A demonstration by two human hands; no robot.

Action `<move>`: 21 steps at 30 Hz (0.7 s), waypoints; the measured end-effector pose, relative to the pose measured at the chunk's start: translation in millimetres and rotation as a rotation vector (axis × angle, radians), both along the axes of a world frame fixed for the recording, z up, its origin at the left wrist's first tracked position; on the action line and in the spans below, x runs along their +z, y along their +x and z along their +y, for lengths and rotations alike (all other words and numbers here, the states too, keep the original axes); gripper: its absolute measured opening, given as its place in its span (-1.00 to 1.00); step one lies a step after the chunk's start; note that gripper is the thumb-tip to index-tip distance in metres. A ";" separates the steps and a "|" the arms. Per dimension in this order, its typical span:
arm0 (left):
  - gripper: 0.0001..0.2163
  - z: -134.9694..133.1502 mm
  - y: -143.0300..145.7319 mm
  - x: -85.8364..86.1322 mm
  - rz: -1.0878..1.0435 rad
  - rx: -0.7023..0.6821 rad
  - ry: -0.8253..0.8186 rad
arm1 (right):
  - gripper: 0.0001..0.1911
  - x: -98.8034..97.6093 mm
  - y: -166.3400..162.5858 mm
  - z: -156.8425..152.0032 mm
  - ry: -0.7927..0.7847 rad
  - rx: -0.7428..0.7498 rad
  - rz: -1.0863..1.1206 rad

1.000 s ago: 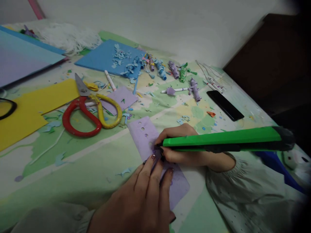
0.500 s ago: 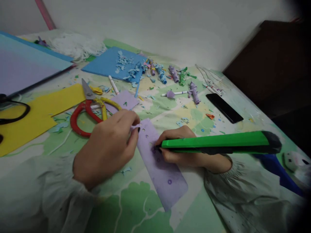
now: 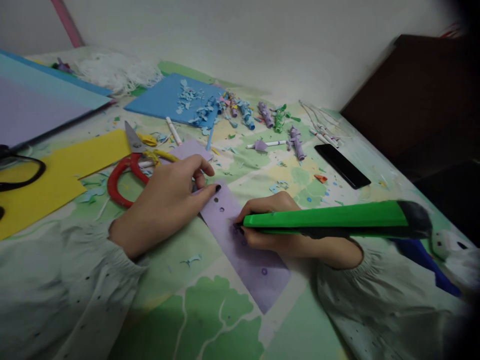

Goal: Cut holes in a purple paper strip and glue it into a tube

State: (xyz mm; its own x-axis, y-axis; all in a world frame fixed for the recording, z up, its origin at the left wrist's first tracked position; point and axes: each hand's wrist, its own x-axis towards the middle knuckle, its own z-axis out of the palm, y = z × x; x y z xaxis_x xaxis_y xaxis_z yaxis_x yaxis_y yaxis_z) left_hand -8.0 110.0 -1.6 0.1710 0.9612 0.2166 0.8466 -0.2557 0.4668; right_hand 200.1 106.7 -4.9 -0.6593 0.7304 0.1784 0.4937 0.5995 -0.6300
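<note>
A purple paper strip (image 3: pixel 249 282) lies slanted on the patterned tablecloth, with several small holes and drawn rings along it. My left hand (image 3: pixel 165 200) is at its far end, thumb pressed on the paper and fingers curled beside it. In my right hand (image 3: pixel 275 202) is a green utility knife (image 3: pixel 330 218), gripped near its front end and slanting back to the right. Its tip meets the middle of the strip, where my fingertips hide the blade. Just beyond my left hand are scissors (image 3: pixel 120 182) with red and yellow handles.
Yellow paper (image 3: pixel 56 185) and black-handled scissors (image 3: pixel 26 172) lie left. Farther back are blue sheets (image 3: pixel 150 102) with scraps, white string (image 3: pixel 120 70) and several small paper rolls (image 3: pixel 296 142). A black phone (image 3: pixel 342 165) lies right, near the table edge.
My left hand's fingers have lifted and spread from the thumb, and the strip has turned slightly. The knife stays at the strip's middle; the view has shifted a little.
</note>
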 end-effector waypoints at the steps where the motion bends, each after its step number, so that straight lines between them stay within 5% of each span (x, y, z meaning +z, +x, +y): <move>1: -0.84 -0.4 -1.9 1.7 -0.043 0.004 -0.027 | -0.87 1.9 -0.2 -0.5 -0.016 -0.004 -0.016; 9: -0.72 -12.3 -16.7 11.3 -0.116 0.016 -0.266 | -0.89 5.0 9.2 3.2 -0.297 0.033 0.022; 14: -0.76 -11.6 -13.2 6.8 0.020 0.035 -0.115 | -0.87 0.8 10.9 4.5 -0.446 0.011 0.054; 21: -0.57 -8.4 -14.0 -4.6 0.188 -0.161 -0.022 | -0.88 -0.6 10.5 5.4 -0.350 0.014 0.038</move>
State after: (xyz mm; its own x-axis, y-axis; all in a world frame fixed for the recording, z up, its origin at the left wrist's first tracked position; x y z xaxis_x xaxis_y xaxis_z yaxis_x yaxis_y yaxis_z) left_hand -22.0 101.7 -6.2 0.3572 0.9226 0.1460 0.8684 -0.3856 0.3119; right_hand 210.6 112.1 -5.5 -0.6676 0.7424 -0.0564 0.4589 0.3507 -0.8163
